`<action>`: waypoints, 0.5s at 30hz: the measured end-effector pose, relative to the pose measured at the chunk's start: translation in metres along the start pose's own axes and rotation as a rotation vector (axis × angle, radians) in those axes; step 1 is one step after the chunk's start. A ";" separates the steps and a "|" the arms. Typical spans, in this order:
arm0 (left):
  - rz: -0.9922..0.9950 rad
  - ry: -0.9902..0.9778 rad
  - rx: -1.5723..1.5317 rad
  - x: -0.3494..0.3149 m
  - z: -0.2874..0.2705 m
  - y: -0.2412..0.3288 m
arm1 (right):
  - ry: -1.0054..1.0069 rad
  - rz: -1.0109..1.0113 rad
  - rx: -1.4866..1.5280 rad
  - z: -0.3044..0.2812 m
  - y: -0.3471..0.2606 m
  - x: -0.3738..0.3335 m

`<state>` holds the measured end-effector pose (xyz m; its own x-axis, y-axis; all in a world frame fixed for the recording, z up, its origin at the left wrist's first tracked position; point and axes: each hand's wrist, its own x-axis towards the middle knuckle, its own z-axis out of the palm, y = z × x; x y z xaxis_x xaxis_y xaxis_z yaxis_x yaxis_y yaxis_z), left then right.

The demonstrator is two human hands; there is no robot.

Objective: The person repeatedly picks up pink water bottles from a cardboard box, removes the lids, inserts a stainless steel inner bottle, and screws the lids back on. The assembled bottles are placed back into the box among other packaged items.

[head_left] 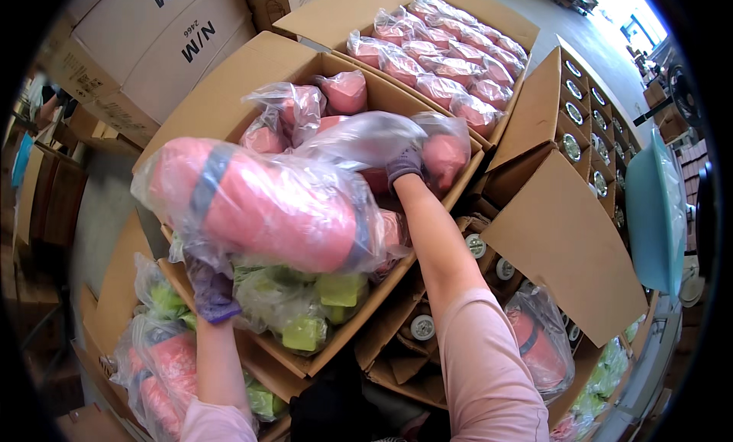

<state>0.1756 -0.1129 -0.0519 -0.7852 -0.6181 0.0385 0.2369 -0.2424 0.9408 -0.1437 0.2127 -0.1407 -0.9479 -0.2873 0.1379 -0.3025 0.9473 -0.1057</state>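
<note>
A large pink cylinder-shaped bundle with grey bands, wrapped in clear plastic, is held tilted over an open cardboard box. My left hand, in a purple glove, grips it from below at its left end; the plastic hides some fingers. Gloved too, my right hand reaches across the box and closes on a clear plastic bag, smeared by motion. Whether that bag belongs to the bundle I cannot tell. Beneath and around lie bagged pink pieces and bagged lime-green pieces.
Behind stands a box of bagged pink pieces in rows. To the right, a divided carton holds round metallic-topped items. A bagged pink bundle lies near my right arm, others at lower left. Large cartons rise at upper left.
</note>
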 end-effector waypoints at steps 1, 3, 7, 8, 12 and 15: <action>0.016 0.005 0.001 -0.008 -0.004 0.018 | 0.032 -0.013 0.164 0.004 0.003 0.001; 0.052 0.021 0.008 -0.025 -0.019 0.044 | 0.033 -0.028 0.329 0.005 0.003 -0.002; 0.254 0.025 0.756 -0.056 -0.101 0.048 | -0.167 -0.090 0.270 -0.008 0.011 -0.016; 0.556 0.031 1.285 -0.071 -0.090 0.056 | -0.214 -0.099 0.231 -0.011 0.017 -0.020; 0.536 0.105 1.341 -0.101 -0.079 0.072 | -0.360 -0.167 0.115 -0.025 0.030 -0.026; 0.495 0.101 1.260 -0.113 -0.066 0.080 | -0.446 -0.211 0.053 -0.027 0.033 -0.021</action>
<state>0.3208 -0.1116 -0.0031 -0.7131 -0.5052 0.4860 -0.2431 0.8284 0.5046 -0.1316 0.2540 -0.1202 -0.8126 -0.5157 -0.2716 -0.4860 0.8567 -0.1727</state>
